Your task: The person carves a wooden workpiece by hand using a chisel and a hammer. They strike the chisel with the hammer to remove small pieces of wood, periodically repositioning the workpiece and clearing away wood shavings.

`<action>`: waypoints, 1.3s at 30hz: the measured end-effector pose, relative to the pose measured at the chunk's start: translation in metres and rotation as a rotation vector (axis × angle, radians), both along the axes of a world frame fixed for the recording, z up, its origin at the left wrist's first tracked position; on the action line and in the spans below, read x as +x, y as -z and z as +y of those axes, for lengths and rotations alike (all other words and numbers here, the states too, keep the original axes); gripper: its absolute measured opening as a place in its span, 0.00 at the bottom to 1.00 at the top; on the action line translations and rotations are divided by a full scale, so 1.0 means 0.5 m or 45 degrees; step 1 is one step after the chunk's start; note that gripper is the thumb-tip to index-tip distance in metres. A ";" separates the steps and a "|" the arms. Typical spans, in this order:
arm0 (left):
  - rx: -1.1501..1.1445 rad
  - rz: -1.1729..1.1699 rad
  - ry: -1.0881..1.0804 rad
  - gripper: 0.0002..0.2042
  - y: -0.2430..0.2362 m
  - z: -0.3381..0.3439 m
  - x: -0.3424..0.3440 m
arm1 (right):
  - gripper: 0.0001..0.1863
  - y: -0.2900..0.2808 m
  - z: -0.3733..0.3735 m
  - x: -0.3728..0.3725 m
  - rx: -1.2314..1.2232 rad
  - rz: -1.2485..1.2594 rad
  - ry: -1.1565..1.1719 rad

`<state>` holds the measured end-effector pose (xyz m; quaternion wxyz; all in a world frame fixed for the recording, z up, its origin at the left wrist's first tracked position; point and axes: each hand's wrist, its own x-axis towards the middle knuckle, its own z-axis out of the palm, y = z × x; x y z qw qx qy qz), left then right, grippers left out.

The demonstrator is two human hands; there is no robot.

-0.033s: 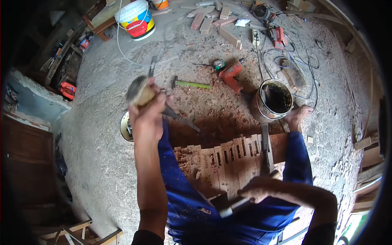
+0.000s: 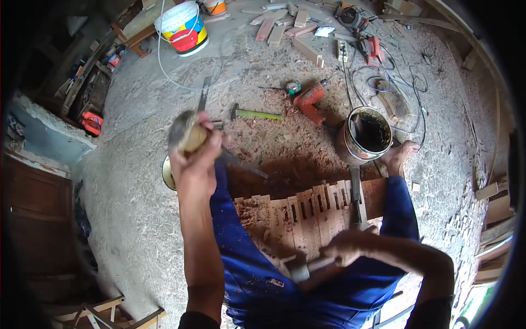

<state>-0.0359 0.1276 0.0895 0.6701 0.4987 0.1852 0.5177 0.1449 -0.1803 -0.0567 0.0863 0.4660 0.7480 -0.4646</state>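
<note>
My left hand (image 2: 197, 153) is raised left of the wood strips, fingers wrapped round a blurred, rounded grey and tan object (image 2: 186, 134). A long, flat metal blade (image 2: 246, 167) lies behind that hand. My right hand (image 2: 342, 249) grips a long tool (image 2: 309, 270) with a metal part, low over my lap. A row of slotted wood strips (image 2: 312, 219), strewn with shavings, lies between my blue-trousered legs on a brown board (image 2: 371, 197). A steel bar (image 2: 356, 192) stands out along its right side, below a metal can (image 2: 364, 134) of dark contents.
A red drill (image 2: 309, 101), a green-handled hammer (image 2: 257, 114) and a power tool (image 2: 373, 52) with cords lie on the dusty floor. A colourful bucket (image 2: 186, 41) and several wood offcuts (image 2: 307, 52) are at the back. A wooden door (image 2: 41, 219) is at the left.
My left hand has dropped slightly with the object in it. My right hand and its tool have shifted a little.
</note>
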 end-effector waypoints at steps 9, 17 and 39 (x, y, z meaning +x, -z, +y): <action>-0.156 0.232 0.051 0.26 0.076 -0.180 -0.044 | 0.27 -0.071 0.126 0.075 0.382 0.312 1.759; -0.072 0.152 0.116 0.08 0.153 -0.260 0.013 | 0.18 -0.046 -0.111 -0.138 0.357 1.222 2.327; 0.316 0.486 -0.059 0.08 0.233 -0.254 0.080 | 0.21 -0.100 -0.119 -0.178 0.371 1.259 2.141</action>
